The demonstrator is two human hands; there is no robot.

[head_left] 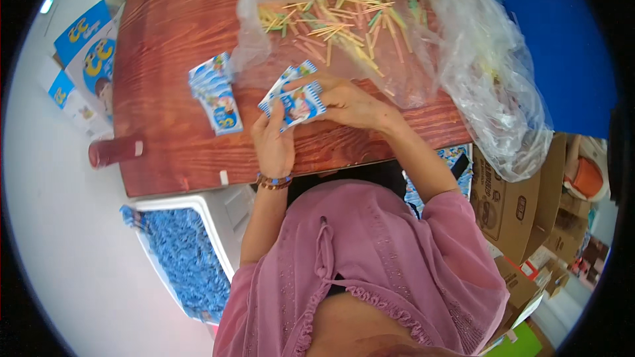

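Small blue-and-white packets (301, 106) are held in front of me, above the near part of the wooden table. My left hand (272, 142) grips them from below and the left, with the thumb upright against them. From the right, my right hand (350, 102) has its fingers closed on the same packets, partly covering them. To the left lies an overlapping row of similar packets (217, 96). Beyond my hands, a clear plastic bag (493, 59) lies spread out, with many thin yellow, pink and green sticks (324, 20) on it.
The reddish wooden table (165, 79) has its near edge at my waist. Below it at left stands a white bin (215, 225) full of blue packets (185, 258). Printed cardboard boxes (503, 205) stand at right. A dark red cylinder (109, 151) sits at the table's left edge.
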